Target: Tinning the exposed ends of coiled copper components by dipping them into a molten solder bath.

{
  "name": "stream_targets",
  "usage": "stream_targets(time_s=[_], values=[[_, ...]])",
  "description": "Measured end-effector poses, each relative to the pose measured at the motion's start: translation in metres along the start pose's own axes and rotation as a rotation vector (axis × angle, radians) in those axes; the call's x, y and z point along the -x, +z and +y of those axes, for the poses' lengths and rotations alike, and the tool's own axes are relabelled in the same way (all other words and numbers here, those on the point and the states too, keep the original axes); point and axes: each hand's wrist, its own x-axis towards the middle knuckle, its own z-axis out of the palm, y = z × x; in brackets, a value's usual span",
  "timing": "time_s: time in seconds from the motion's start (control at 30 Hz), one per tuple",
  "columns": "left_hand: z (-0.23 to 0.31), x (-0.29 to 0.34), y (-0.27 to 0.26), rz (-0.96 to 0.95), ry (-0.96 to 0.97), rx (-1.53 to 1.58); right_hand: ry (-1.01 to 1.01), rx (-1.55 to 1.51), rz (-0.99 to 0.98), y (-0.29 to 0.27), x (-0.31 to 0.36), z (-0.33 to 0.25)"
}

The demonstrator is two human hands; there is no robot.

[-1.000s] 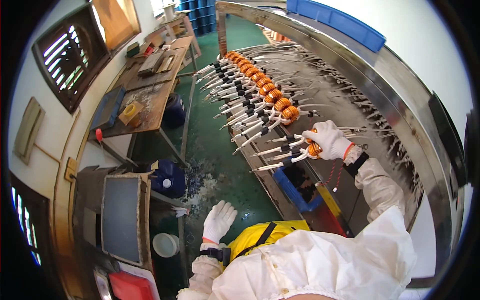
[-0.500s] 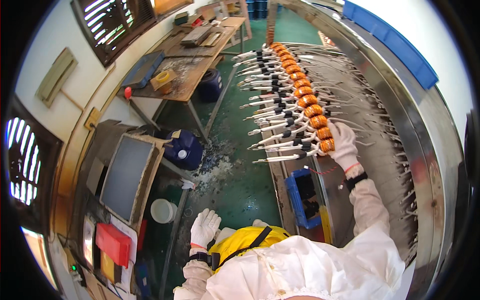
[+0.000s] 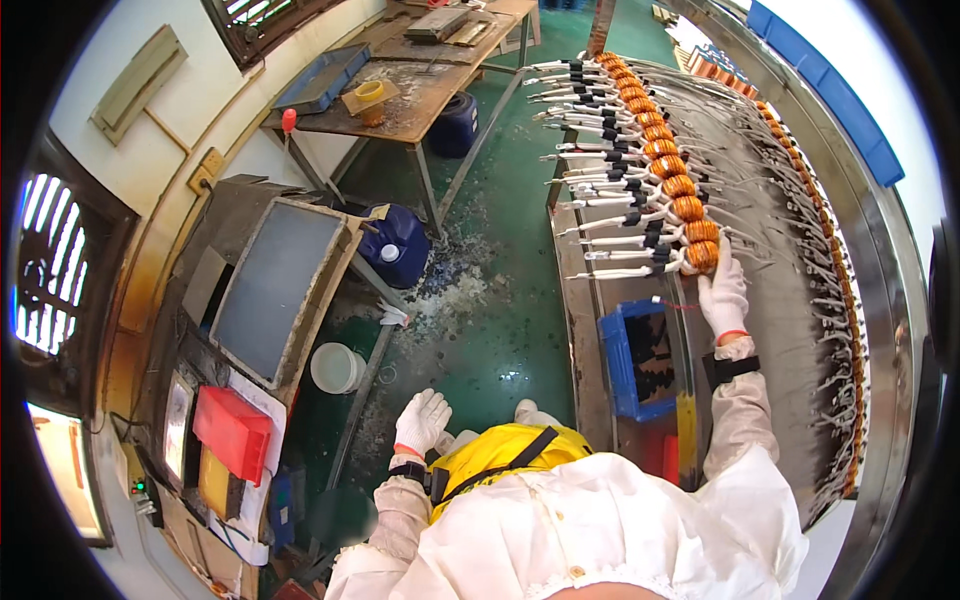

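- Overhead, one person in a white coat and yellow apron works with two hands, both in white gloves.
- The right hand [image 3: 722, 292] reaches forward, fingers stretched out and loosely spread, resting against the nearest orange coil [image 3: 702, 254]; it closes around nothing.
- That coil sits at the near end of one long row of orange coils [image 3: 660, 148] on the metal conveyor bench [image 3: 800, 330]; about twelve can be counted before the far ones blur together.
- From each coil, white leads with black sleeves [image 3: 640, 240] stick out to the left, past the bench edge.
- One blue bin [image 3: 640, 362] holding small dark parts sits just left of the right wrist, near the bench's front edge.
- The left hand [image 3: 422, 420] hangs low by the apron, fingers loosely curled and empty, well apart from the coils.
- Further left stand one white bucket [image 3: 336, 367] on the green floor, one blue jerrycan [image 3: 396, 246], and one red box [image 3: 232, 430] on a machine.
- One wooden worktable [image 3: 420, 85] stands at the back.
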Motion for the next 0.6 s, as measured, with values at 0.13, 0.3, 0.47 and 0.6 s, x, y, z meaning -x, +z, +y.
stream_targets(time_s=[0.13, 0.3, 0.47, 0.6], values=[[0.019, 0.014, -0.051, 0.036, 0.051, 0.029, 0.11, 0.003, 0.06, -0.006, 0.028, 0.01], [0.026, 0.042, -0.176, 0.318, 0.165, -0.031, -0.466, -0.321, 0.571, -0.031, 0.098, -0.087], [0.003, 0.1, -0.294, 0.853, 0.054, -1.224, -0.991, -0.724, -0.274, 0.007, 0.218, -0.267], [-0.035, 0.166, -0.304, 0.915, 0.087, -1.103, -1.427, -0.394, -0.604, 0.091, 0.267, -0.36]])
